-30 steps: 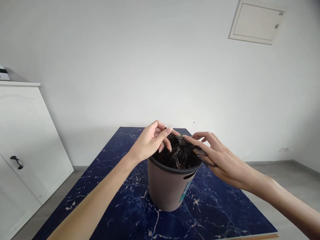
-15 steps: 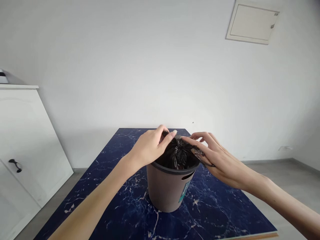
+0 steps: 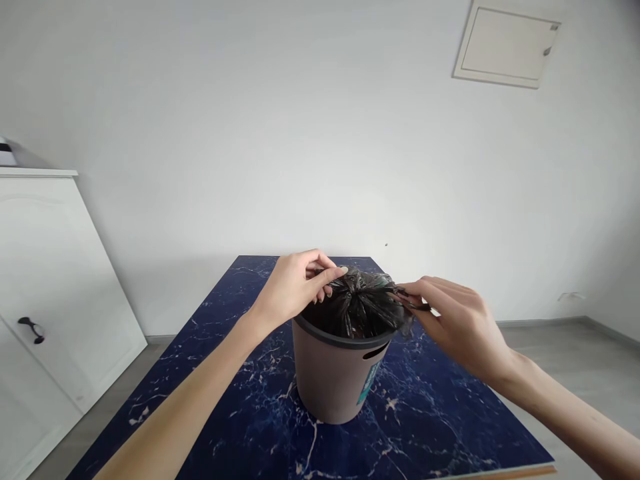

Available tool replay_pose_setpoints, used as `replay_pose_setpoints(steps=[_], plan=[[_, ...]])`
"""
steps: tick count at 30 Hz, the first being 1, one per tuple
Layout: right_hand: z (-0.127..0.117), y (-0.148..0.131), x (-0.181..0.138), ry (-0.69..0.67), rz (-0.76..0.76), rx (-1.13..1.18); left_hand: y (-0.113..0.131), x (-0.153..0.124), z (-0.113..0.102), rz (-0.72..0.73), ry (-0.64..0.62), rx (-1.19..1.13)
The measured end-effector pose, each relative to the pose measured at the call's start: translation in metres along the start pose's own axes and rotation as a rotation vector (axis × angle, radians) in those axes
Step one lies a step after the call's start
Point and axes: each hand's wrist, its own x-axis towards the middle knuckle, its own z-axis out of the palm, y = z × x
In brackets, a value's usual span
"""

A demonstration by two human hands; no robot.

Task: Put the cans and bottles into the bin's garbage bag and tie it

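A grey-brown trash can (image 3: 333, 380) with a dark rim and a teal label stands upright on the table. In its mouth sits a black garbage bag (image 3: 357, 310), its top gathered into a knot at the centre. My left hand (image 3: 295, 283) is closed, pinching the bag at the left side of the knot between thumb and fingers. On the right, my right hand (image 3: 453, 317) is closed on a twisted end of the bag that reaches past the rim. What lies inside the bag is hidden.
The dark blue marble-patterned table (image 3: 215, 380) runs back to the white wall (image 3: 250, 133). A white cabinet (image 3: 55, 280) with a black handle stands at the left. High on the right, a panel door (image 3: 507, 47) is set in the wall. Grey floor (image 3: 565, 347) shows on the right.
My right hand has moved outward to the right, drawing an end of the bag with it. My left hand has shifted slightly left. The bag's knotted top is now spread wider and less covered.
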Motion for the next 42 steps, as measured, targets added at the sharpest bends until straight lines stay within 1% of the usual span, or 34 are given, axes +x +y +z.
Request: replay_pose_setpoints(steps=[3, 6, 9, 12, 14, 15, 19, 21, 23, 25, 27, 28, 30, 33, 36, 39, 42], plan=[[-0.002, -0.003, -0.002, -0.026, 0.176, 0.097, -0.007, 0.0, -0.004, -0.006, -0.002, 0.007], [-0.006, -0.005, -0.005, -0.113, 0.305, 0.168, -0.013, 0.0, -0.008, 0.012, 0.018, 0.064], [-0.009, -0.006, -0.007, -0.206, 0.405, 0.214, -0.015, 0.0, -0.009, 0.023, 0.017, 0.126], [-0.014, -0.005, -0.008, -0.332, 0.487, 0.263, -0.014, -0.001, -0.009, -0.003, -0.013, 0.152], [-0.019, -0.005, -0.006, -0.366, 0.51, 0.285, -0.014, -0.002, -0.009, -0.017, -0.041, 0.147], [-0.022, -0.006, -0.004, -0.349, 0.508, 0.289, -0.014, -0.003, -0.009, -0.02, -0.052, 0.143], [-0.032, -0.015, 0.015, -0.186, 0.428, 0.208, -0.014, -0.006, -0.008, -0.023, -0.048, 0.16], [-0.031, -0.022, 0.029, -0.19, 0.338, 0.125, -0.015, -0.007, -0.006, -0.013, -0.006, 0.172], [-0.025, -0.027, 0.042, -0.278, 0.216, 0.038, -0.018, -0.008, -0.006, 0.009, 0.098, 0.168], [-0.016, -0.028, 0.053, -0.398, 0.121, -0.041, -0.026, -0.01, -0.006, 0.019, 0.258, 0.137], [-0.007, -0.026, 0.061, -0.5, 0.08, -0.097, -0.041, -0.014, -0.008, 0.001, 0.424, 0.067], [-0.002, -0.024, 0.063, -0.537, 0.071, -0.112, -0.05, -0.017, -0.009, -0.018, 0.487, 0.024], [0.005, -0.02, 0.067, -0.571, 0.05, -0.136, -0.072, -0.024, -0.011, -0.08, 0.558, -0.06], [0.011, -0.015, 0.068, -0.573, 0.002, -0.162, -0.104, -0.038, -0.012, -0.228, 0.564, -0.132], [0.014, -0.016, 0.068, -0.543, -0.056, -0.177, -0.127, -0.055, -0.009, -0.343, 0.552, -0.177], [0.013, -0.019, 0.068, -0.459, -0.07, -0.211, -0.136, -0.075, -0.004, -0.413, 0.508, -0.179], [0.007, -0.021, 0.071, -0.333, -0.057, -0.261, -0.134, -0.097, 0.002, -0.506, 0.396, -0.145]])
